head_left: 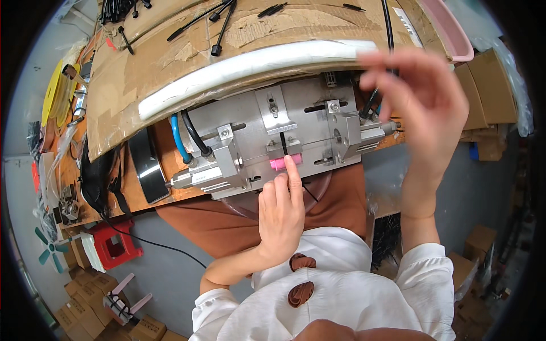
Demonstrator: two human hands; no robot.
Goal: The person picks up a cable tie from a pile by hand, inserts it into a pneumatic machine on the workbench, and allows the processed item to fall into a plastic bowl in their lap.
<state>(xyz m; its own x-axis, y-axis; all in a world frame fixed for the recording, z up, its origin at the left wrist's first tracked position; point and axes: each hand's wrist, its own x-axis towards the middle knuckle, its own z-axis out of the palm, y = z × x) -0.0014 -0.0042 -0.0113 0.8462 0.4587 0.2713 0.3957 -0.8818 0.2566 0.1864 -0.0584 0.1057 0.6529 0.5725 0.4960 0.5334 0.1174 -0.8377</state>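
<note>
My left hand (280, 213) stretches its index finger onto a pink cylindrical piece (277, 163) at the front of a metal fixture (296, 133). A thin black rod (284, 143) runs from the fixture's middle block down to that fingertip. The other left fingers are folded loosely, and the thumb is hidden. My right hand (424, 96) is raised above the fixture's right side, smeared by motion. Its fingers look bent and apart, with nothing visible between them. It passes close to the right end of a white foam tube (250, 68) and a black hose (389, 25).
Several black rods with knobbed ends (216, 50) lie on the cardboard sheet (119, 128) behind the fixture. Blue (178, 139) and black hoses reach the fixture's left cylinder. A dark phone (149, 165) lies left. A pink tub (455, 34) stands far right; a red stool (116, 243) is lower left.
</note>
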